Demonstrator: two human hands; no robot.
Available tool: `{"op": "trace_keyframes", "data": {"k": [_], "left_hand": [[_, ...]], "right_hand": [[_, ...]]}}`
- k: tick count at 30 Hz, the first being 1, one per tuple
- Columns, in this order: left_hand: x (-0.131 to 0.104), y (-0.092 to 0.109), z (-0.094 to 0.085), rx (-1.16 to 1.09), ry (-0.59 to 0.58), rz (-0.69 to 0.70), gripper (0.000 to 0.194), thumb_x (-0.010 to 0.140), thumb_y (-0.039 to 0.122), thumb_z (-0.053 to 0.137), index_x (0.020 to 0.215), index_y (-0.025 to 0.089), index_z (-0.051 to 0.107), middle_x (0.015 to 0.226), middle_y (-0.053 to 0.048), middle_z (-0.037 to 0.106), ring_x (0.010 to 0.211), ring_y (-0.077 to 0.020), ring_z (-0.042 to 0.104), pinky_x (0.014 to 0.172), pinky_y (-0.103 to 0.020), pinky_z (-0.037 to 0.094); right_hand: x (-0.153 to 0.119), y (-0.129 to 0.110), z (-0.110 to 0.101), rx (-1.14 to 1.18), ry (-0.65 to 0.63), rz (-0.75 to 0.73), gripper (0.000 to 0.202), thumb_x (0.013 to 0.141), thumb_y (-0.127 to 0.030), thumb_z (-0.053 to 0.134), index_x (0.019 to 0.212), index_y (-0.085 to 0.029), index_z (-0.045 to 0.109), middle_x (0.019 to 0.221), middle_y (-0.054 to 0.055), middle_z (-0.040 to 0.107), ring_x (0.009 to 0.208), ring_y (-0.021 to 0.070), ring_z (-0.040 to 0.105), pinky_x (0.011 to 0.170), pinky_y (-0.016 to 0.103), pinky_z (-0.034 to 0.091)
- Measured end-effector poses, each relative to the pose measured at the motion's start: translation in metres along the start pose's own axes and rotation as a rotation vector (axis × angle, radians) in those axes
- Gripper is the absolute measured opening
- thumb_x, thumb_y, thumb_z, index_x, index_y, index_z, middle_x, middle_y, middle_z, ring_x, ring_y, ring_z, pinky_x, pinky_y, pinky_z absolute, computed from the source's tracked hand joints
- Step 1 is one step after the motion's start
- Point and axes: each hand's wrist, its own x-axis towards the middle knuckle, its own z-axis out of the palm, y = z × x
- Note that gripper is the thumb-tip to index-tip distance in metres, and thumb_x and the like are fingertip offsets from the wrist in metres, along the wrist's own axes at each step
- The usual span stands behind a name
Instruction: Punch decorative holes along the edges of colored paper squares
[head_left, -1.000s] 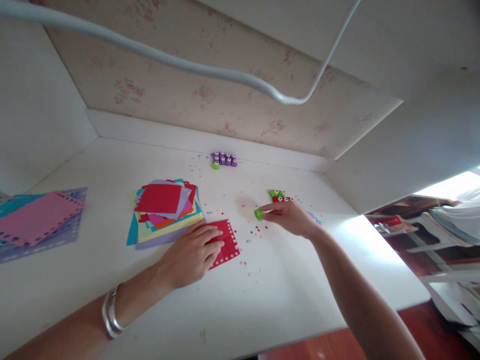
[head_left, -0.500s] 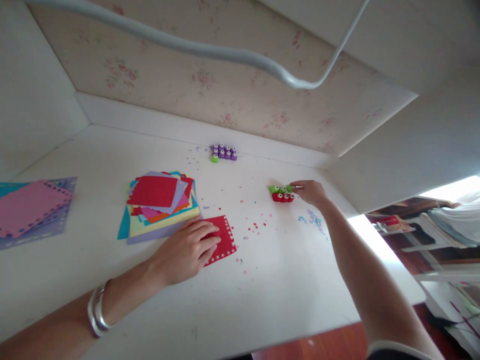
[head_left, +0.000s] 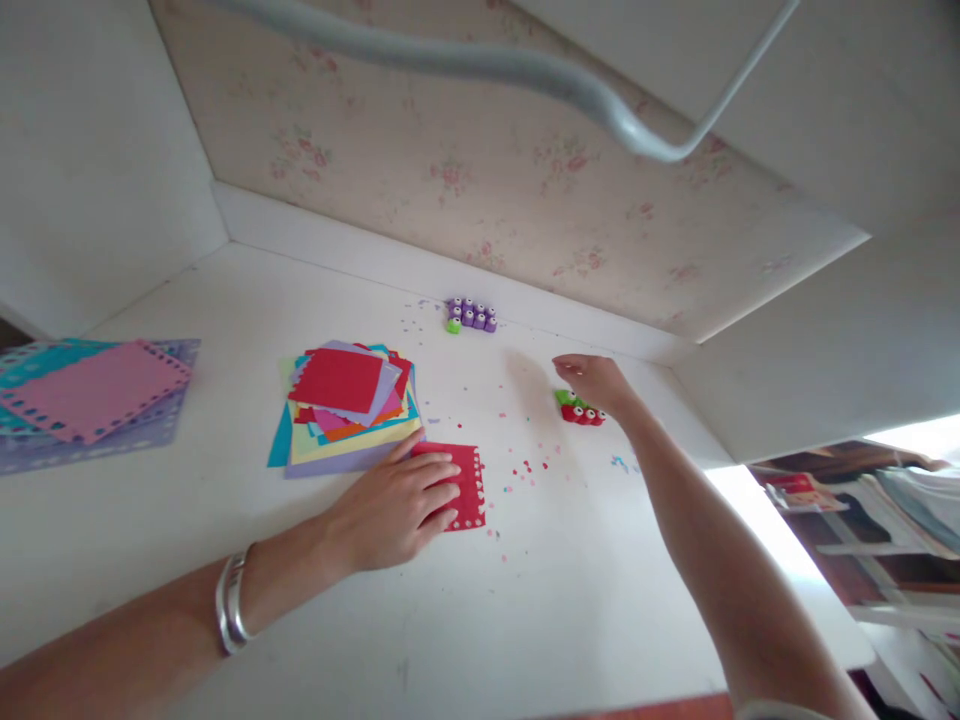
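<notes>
My left hand (head_left: 409, 505) lies flat, fingers spread, on a red paper (head_left: 471, 490) with small punched holes along its edges. My right hand (head_left: 594, 380) is raised above the red punches (head_left: 583, 414) and a green punch (head_left: 565, 398), its fingers pressed together; whatever they hold is too small to make out. Farther back, a group of purple punches (head_left: 474, 315) stands with one green punch (head_left: 454, 326) at its front left corner. A stack of coloured papers (head_left: 337, 382) lies to the left of the red paper.
Punched pink paper (head_left: 101, 390) lies over blue and purple sheets at the far left of the white table (head_left: 360, 630). Tiny paper cutouts (head_left: 529, 467) are scattered mid-table. A white metal bar (head_left: 480, 62) crosses overhead. Shelves with cloth (head_left: 892, 510) stand at the right.
My right hand has lifted from the green punches and moved slightly left. The red paper has turned a little under my left hand. The camera view has shifted.
</notes>
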Motion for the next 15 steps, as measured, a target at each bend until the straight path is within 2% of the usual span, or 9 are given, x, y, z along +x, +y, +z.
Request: {"op": "trace_keyframes", "data": {"k": [3, 6, 10, 13, 15], "left_hand": [[-0.002, -0.001, 0.0, -0.001, -0.012, 0.011, 0.026, 0.097, 0.027, 0.046, 0.113, 0.025, 0.066, 0.122, -0.001, 0.068, 0.119, -0.0182, 0.057, 0.119, -0.047, 0.011], [-0.002, -0.003, -0.001, 0.003, -0.047, 0.043, 0.025, 0.092, 0.019, 0.05, 0.111, 0.024, 0.067, 0.122, -0.001, 0.067, 0.123, -0.019, 0.053, 0.119, -0.045, 0.013], [-0.001, -0.002, -0.006, 0.037, -0.053, 0.038, 0.026, 0.09, 0.014, 0.051, 0.109, 0.023, 0.067, 0.12, -0.004, 0.066, 0.117, -0.0196, 0.055, 0.115, -0.043, 0.023], [0.0, 0.001, -0.011, 0.051, -0.044, 0.009, 0.025, 0.095, 0.022, 0.047, 0.112, 0.022, 0.065, 0.111, -0.006, 0.066, 0.106, -0.0204, 0.057, 0.101, -0.04, 0.037], [0.0, 0.002, -0.013, 0.062, -0.053, -0.013, 0.028, 0.097, 0.032, 0.046, 0.116, 0.022, 0.063, 0.107, -0.007, 0.066, 0.101, -0.022, 0.057, 0.092, -0.039, 0.04]], "right_hand": [[0.018, -0.049, 0.01, 0.097, -0.001, -0.143, 0.035, 0.091, -0.031, 0.049, 0.12, -0.026, 0.068, 0.112, 0.001, 0.073, 0.096, 0.0186, 0.068, 0.09, 0.027, 0.049], [0.042, -0.086, 0.022, 0.14, 0.032, -0.197, 0.039, 0.09, -0.026, 0.051, 0.128, -0.022, 0.062, 0.121, 0.005, 0.068, 0.1, 0.0195, 0.067, 0.094, 0.029, 0.047], [0.07, -0.114, 0.036, 0.156, 0.085, -0.204, 0.046, 0.09, -0.022, 0.05, 0.135, -0.017, 0.053, 0.136, 0.012, 0.057, 0.113, 0.0223, 0.06, 0.101, 0.033, 0.042], [0.084, -0.13, 0.045, 0.15, 0.101, -0.225, 0.044, 0.093, -0.024, 0.046, 0.136, -0.014, 0.051, 0.137, 0.014, 0.055, 0.124, 0.0247, 0.053, 0.105, 0.036, 0.039], [0.09, -0.14, 0.049, 0.142, 0.09, -0.26, 0.043, 0.095, -0.028, 0.043, 0.136, -0.016, 0.052, 0.136, 0.013, 0.056, 0.125, 0.0251, 0.051, 0.105, 0.037, 0.039]]}}
